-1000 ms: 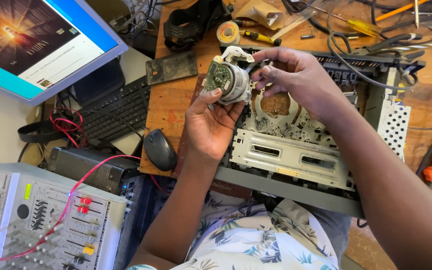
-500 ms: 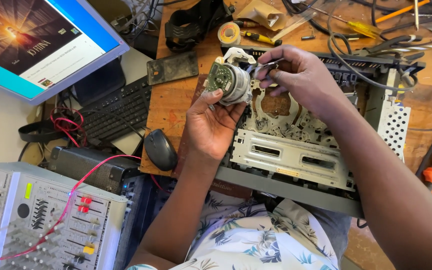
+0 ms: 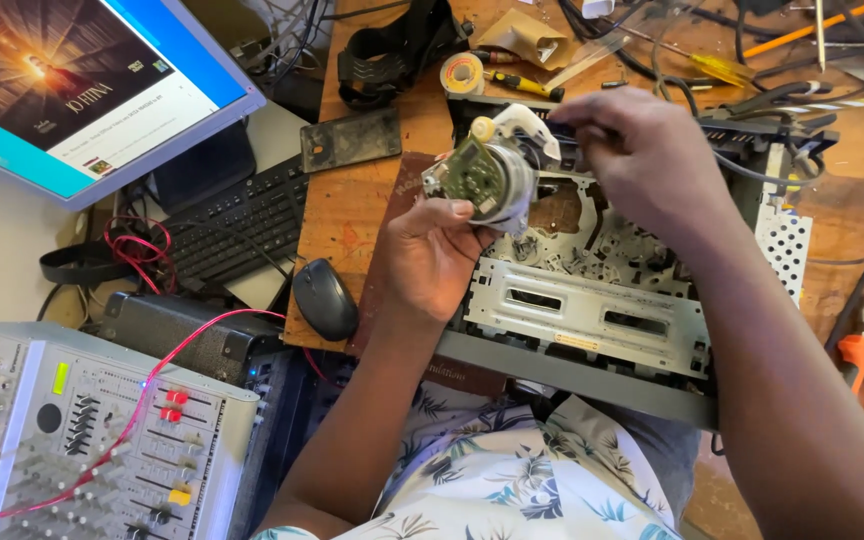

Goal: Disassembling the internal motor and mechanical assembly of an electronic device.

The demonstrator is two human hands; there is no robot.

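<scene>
While my left hand [image 3: 430, 255] grips the drum [image 3: 487, 175] tight, my right hand [image 3: 642, 160] pinches its bracket [image 3: 522, 125] at two o'clock. Both hover over the chassis [image 3: 592, 320]; a mouse [image 3: 324, 298] lies at eight o'clock.

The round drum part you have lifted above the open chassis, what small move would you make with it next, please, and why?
Probably keep the left hand steady under the drum assembly while the right hand works at its white plastic bracket. The right fingertips already sit at that bracket, and the part hangs free above the open metal chassis, so only the left hand bears it.
</scene>
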